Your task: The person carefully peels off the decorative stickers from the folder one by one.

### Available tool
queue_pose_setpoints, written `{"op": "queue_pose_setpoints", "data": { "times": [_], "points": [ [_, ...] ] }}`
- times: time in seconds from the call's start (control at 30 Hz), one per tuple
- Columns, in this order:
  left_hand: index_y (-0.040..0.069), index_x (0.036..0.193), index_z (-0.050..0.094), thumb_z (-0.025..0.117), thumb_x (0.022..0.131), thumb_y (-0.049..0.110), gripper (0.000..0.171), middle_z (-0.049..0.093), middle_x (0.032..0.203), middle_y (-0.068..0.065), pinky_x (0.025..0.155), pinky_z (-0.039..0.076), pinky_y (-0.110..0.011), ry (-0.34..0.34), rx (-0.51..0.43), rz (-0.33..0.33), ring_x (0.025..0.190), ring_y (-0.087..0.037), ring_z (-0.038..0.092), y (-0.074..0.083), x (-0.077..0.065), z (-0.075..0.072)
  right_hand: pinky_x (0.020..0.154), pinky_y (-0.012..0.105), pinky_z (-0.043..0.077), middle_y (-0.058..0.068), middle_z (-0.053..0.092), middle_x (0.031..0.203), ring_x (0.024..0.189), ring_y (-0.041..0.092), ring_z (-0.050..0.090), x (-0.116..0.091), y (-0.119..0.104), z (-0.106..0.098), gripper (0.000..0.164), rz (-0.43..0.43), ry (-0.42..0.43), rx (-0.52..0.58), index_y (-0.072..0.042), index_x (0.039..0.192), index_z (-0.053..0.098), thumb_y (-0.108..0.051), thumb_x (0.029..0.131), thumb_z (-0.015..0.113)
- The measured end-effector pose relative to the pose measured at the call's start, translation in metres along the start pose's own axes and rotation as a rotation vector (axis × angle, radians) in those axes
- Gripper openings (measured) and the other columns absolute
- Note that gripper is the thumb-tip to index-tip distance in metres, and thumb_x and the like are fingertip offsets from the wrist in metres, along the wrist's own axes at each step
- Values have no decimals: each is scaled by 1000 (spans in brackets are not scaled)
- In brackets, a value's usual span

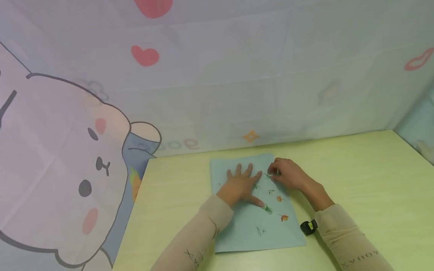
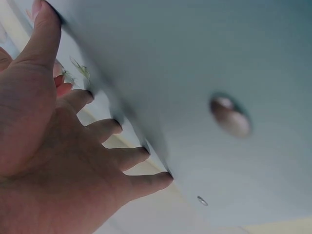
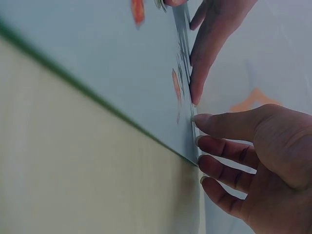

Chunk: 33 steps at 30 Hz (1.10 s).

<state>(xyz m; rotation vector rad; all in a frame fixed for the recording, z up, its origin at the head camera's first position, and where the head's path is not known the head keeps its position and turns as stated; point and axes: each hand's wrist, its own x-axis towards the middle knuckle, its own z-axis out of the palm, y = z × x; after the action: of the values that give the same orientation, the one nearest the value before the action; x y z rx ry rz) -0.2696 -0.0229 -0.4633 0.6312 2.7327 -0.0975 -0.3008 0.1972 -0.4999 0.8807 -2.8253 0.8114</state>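
A light blue sheet (image 1: 237,237) with small printed-looking plant motifs lies on the table. My left hand (image 1: 240,186) rests on it, fingers spread, the thumb tip beside a green sprig (image 1: 267,209). In the left wrist view, the fingertips of the left hand (image 2: 73,161) touch the sheet's surface. At the sheet's upper right edge is my right hand (image 1: 288,174), its fingers bent around a small green sprig (image 1: 268,175). The right wrist view has the thumb and fingers of the right hand (image 3: 253,161) apart, their tips at the sheet. Whether the sprigs are loose or attached is unclear.
Orange leaf-like motifs (image 1: 284,217) and a faint grey sprig (image 1: 260,230) lie lower on the sheet. A black device (image 1: 309,227) sits at the right wrist. The pale yellow table (image 1: 366,180) meets a patterned cloth (image 1: 230,94) at the back.
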Motion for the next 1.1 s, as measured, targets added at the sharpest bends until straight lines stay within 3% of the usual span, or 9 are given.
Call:
{"op": "queue_pose_setpoints", "data": {
  "times": [0.27,0.6,0.87,1.1],
  "points": [
    [36,170,24,76,77,80,115,11,178,-6,122,21,-69,3,-1,14,162,-44,10,3,-1,4,76,43,53,1,65,90,79,17,60,-2,-5,-1,8,-38,-15,-1,-7,96,79,-1,91,80],
    [35,170,25,77,78,78,114,12,178,-7,122,21,-69,11,-10,12,161,-44,11,7,-6,-1,74,40,52,0,61,88,77,14,56,-3,-8,-4,13,-66,-40,-6,-10,88,73,2,94,76],
    [34,170,24,76,78,78,115,12,178,-8,122,22,-69,7,3,19,161,-44,11,8,-5,1,75,38,52,-4,67,86,78,12,60,-10,-8,-15,14,3,-75,169,-11,92,71,1,99,70],
    [34,171,23,75,78,79,115,11,178,-8,122,22,-69,-2,18,18,161,-45,12,8,-6,-1,79,39,55,-3,72,93,86,14,67,-10,-7,-21,11,31,-57,217,-9,99,75,1,98,71]
  ]
}}
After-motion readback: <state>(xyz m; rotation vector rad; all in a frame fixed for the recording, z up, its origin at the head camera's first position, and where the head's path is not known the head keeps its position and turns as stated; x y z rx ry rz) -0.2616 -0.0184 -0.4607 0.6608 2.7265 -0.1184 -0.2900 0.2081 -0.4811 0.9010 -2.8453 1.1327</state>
